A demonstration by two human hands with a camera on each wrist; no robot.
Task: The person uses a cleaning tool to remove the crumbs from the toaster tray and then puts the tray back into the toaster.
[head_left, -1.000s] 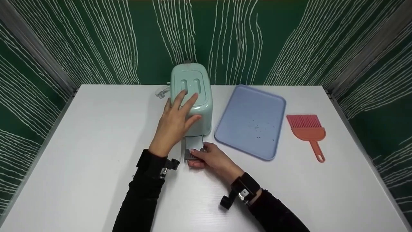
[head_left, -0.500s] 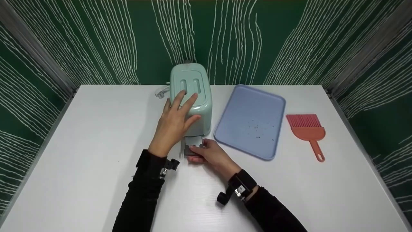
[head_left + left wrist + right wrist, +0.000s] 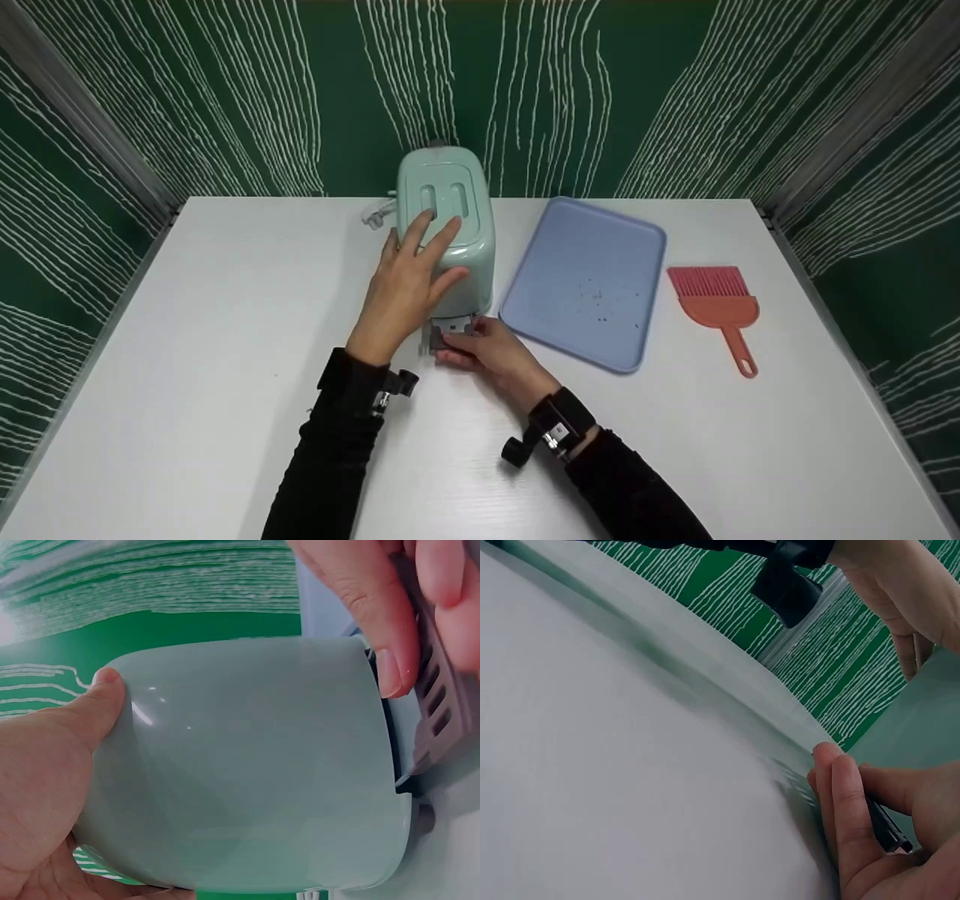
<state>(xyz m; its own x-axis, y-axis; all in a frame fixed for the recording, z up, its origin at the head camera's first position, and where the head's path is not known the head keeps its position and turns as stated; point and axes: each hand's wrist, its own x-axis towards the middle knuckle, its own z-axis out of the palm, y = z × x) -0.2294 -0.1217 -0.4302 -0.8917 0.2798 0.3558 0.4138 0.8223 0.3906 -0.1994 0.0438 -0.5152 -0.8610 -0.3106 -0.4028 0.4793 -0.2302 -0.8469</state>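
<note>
A mint-green toaster with two slots stands at the back of the white table. My left hand rests on its near end, fingers spread over the top and thumb along the front, as the left wrist view also shows. A grey crumb tray sticks out a short way from the base of that end. My right hand pinches the slotted handle of the crumb tray, thumb above and fingers below. In the right wrist view the fingers hide most of this handle.
Right of the toaster lies a blue tray with dark crumbs scattered on it. A red brush lies farther right. The toaster's plug is at its left, and a green wall closes off the back.
My right hand has moved away from me, sliding the crumb tray farther into the toaster, so less of it shows. The left hand has stayed put on the toaster.
</note>
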